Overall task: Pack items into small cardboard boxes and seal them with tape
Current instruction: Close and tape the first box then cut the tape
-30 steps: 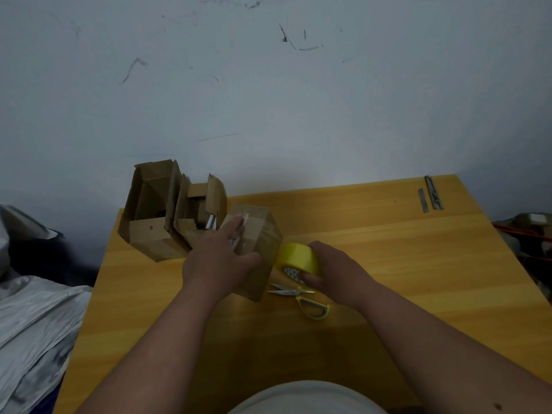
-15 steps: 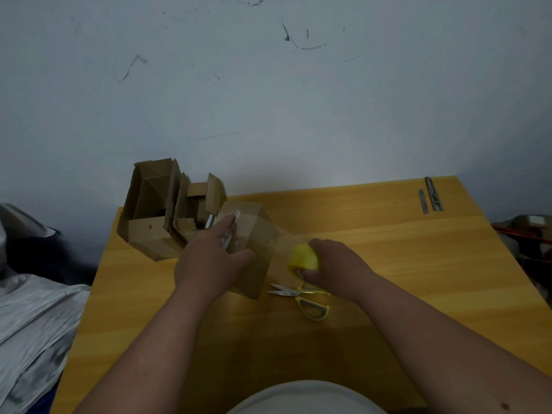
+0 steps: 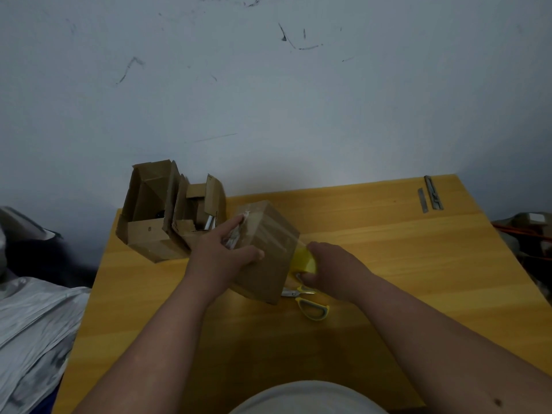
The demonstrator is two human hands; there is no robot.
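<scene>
A closed small cardboard box stands tilted on the yellow wooden table. My left hand grips its left side, forefinger laid along a crumpled end of clear tape on top. A strip of clear tape runs from the box top down its right face to a yellow tape roll. My right hand holds that roll against the box's right side. Two open cardboard boxes stand at the table's back left, with items inside that I cannot make out.
Yellow-handled scissors lie on the table just below my right hand. Two metal strips lie at the back right corner. Grey plastic sheeting lies off the table's left edge. A wall rises right behind the table.
My right hand has brought the tape roll back in against the box's right side, with tape laid down that face. My left hand and the box shifted slightly.
</scene>
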